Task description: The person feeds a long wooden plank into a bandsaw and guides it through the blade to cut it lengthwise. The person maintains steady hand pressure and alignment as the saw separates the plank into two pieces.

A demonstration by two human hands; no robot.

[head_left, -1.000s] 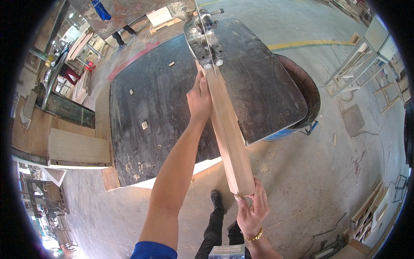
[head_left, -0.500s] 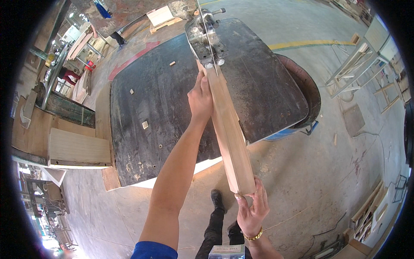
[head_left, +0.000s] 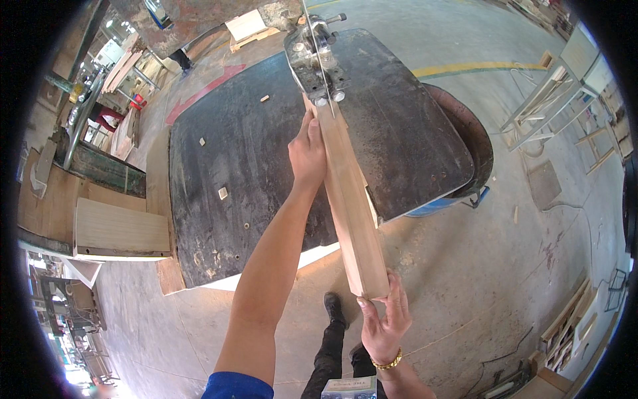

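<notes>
A long, pale wooden beam [head_left: 353,219] lies lengthwise on the dark saw table [head_left: 232,153], its near end jutting out past the table's front edge. At its far end the thin band saw blade [head_left: 330,100] meets the wood, just below the metal blade guide [head_left: 316,63]. My left hand [head_left: 308,154] grips the beam's left side a little short of the blade, fingers pointing toward the guide. With thumb and fingers, my right hand [head_left: 385,322] clasps the near end; a gold-coloured bracelet circles that wrist.
Small wood offcuts [head_left: 222,193] are scattered on the table's left part. A rusty round bin [head_left: 480,143] stands against its right side. Wooden boxwork [head_left: 123,226] borders the left. Wood strips [head_left: 565,326] lie on the floor at right, and a metal frame stand [head_left: 551,100] is farther back.
The beam's near end has swung slightly to the left, and my right hand has moved with it. My left hand is nearly where it was, by the blade.
</notes>
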